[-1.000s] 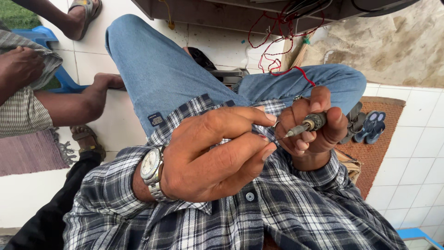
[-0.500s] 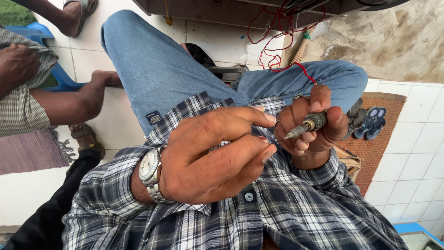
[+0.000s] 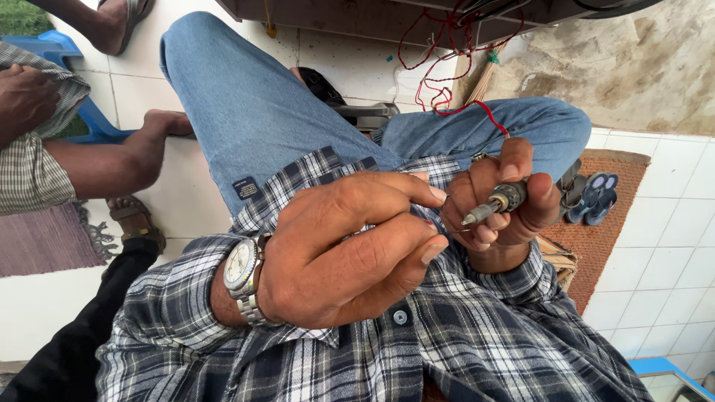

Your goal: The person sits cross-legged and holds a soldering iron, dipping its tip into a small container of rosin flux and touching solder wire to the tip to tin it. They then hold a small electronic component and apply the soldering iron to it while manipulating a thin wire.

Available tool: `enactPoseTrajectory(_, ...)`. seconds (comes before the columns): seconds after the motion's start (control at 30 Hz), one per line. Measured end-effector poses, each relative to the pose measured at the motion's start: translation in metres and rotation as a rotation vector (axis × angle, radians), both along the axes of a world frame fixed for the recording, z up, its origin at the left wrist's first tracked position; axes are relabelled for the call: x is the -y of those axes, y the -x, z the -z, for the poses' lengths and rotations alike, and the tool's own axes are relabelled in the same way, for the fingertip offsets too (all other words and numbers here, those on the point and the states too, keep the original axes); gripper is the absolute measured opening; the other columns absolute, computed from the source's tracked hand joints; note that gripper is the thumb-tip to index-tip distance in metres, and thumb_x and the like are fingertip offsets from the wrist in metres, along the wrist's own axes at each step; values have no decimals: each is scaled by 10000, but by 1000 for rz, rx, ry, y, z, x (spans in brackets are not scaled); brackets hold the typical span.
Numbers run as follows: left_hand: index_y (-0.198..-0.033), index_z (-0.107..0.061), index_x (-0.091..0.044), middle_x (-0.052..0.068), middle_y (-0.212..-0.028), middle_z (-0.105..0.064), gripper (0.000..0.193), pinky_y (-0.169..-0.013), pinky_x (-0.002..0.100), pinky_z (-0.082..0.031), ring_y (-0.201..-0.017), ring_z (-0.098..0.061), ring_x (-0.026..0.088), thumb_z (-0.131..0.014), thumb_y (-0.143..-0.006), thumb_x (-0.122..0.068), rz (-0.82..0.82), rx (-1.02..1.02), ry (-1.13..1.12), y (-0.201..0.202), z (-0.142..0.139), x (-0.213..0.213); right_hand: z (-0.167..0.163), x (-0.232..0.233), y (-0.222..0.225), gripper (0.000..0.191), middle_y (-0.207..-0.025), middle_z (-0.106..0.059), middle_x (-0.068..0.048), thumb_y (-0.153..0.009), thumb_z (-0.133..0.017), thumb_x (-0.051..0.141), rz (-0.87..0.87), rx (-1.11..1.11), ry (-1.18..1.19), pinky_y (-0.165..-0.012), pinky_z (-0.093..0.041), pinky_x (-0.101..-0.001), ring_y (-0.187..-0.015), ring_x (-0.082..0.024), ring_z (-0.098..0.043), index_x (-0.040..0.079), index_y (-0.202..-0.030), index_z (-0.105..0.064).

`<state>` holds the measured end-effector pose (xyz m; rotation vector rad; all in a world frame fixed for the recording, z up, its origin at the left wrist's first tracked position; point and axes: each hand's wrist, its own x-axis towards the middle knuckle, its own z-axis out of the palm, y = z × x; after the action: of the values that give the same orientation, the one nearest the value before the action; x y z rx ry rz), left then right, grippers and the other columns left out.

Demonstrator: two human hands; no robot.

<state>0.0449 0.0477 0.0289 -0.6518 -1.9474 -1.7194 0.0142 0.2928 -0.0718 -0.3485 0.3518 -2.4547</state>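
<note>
Metal glints at the tip of the small soldering tool (image 3: 495,205) that my right hand (image 3: 500,208) holds. That grip is closed around the tool's dark barrel, thumb over the top and fingers curled under, with the point aimed toward my left hand (image 3: 350,249). A red wire (image 3: 488,115) runs up from behind my right hand to a tangle of red leads under the dark cabinet (image 3: 357,15) ahead of me.

My left hand sits just beside the tool, fingers bent and drawn together, forefinger and thumb nearly meeting at the tips; whether anything is pinched there I cannot tell. A silver wristwatch (image 3: 242,272) is on that wrist, over the cuff of my plaid shirt (image 3: 462,342). Both hands hover above my lap, over my blue jeans (image 3: 253,112).

To my left another person's bare foot (image 3: 160,123) rests on the white tiled floor (image 3: 670,246). Blue sandals (image 3: 592,197) lie on a brown mat (image 3: 633,179) to my right.
</note>
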Motion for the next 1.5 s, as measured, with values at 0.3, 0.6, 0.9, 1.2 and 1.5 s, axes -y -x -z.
enactPoseTrajectory(0.3, -977, -660, 77, 175, -932, -647, 98, -801, 372, -656, -874, -744, 250, -740, -940, 34, 79, 128, -56, -6, 2, 0, 1, 1, 0, 313, -866, -642, -62, -1118, -552, 335, 11, -31, -3, -581, -536, -269, -766, -166, -623, 56, -1249, -603)
enactPoseTrajectory(0.6, -1043, -650, 54, 172, -1015, -674, 106, -765, 282, -652, -932, -745, 216, -718, -980, 1, 126, 224, -64, -6, 1, 1, 0, 2, 5, 322, -870, -643, -64, -1111, -532, 337, 7, -45, 9, -550, -554, -264, -761, -166, -638, 52, -1254, -584)
enactPoseTrajectory(0.9, -1030, -644, 64, 175, -980, -655, 103, -855, 329, -674, -911, -733, 217, -715, -971, 19, 135, 218, -79, -6, -1, 2, -2, 1, 5, 305, -881, -651, -58, -1120, -553, 337, 3, -31, -29, -613, -536, -285, -781, -163, -635, 65, -1247, -604)
enactPoseTrajectory(1.2, -1026, -651, 62, 175, -974, -661, 100, -818, 316, -669, -885, -729, 209, -717, -970, 12, 121, 209, -101, -5, 1, -1, -1, 1, 7, 314, -873, -652, -73, -1109, -549, 328, 6, -34, -4, -591, -557, -277, -780, -176, -641, 48, -1244, -594)
enactPoseTrajectory(1.5, -1021, -654, 62, 176, -978, -669, 103, -770, 294, -661, -895, -732, 213, -726, -963, 17, 108, 210, -75, -5, -1, 1, -2, 2, 6, 315, -872, -641, -69, -1114, -551, 335, 15, -32, -4, -607, -547, -275, -778, -169, -632, 51, -1241, -594)
